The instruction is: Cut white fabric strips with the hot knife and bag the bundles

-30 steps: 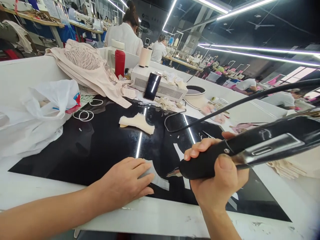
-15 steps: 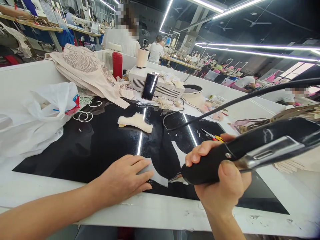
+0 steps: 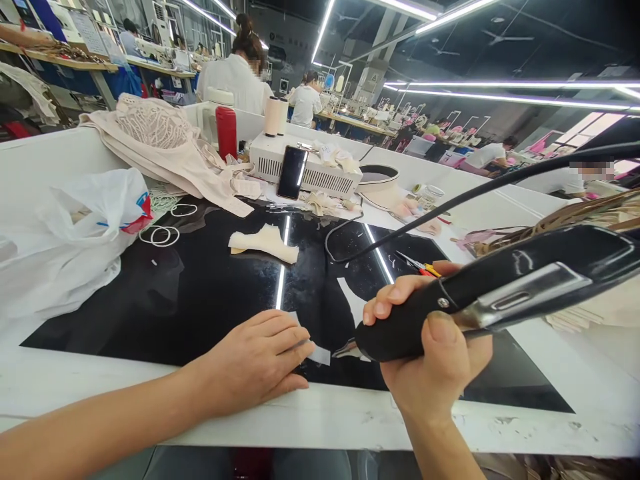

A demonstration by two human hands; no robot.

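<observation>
My left hand point(image 3: 267, 357) lies with its fingers stretched over a small light-grey fabric piece point(image 3: 320, 353), pressing it on a glossy black sheet point(image 3: 210, 300); much of the piece is hidden beneath it. My right hand point(image 3: 435, 353) is wrapped around what looks like an electric hot knife point(image 3: 520, 280), with a black body, metal lever and thick cord. Its metal tip point(image 3: 346, 350) points down toward the sheet, just right of the fabric piece. A white curved strip point(image 3: 353, 300) lies beyond the tip. Farther back rests a cream fabric piece point(image 3: 265, 243).
A white plastic bag point(image 3: 75, 233) and elastic rings point(image 3: 160, 235) are at left. Behind stand beige lace garments point(image 3: 165, 140), a red bottle point(image 3: 227, 132), a phone point(image 3: 293, 172) and a vented box point(image 3: 310, 167). Scissors point(image 3: 420, 263) lie near my right hand. Co-workers sit beyond.
My left hand has shifted slightly right over the light-grey piece and covers more of it. The cutter stays in my right hand, its tip close to the sheet. The view has shifted a little.
</observation>
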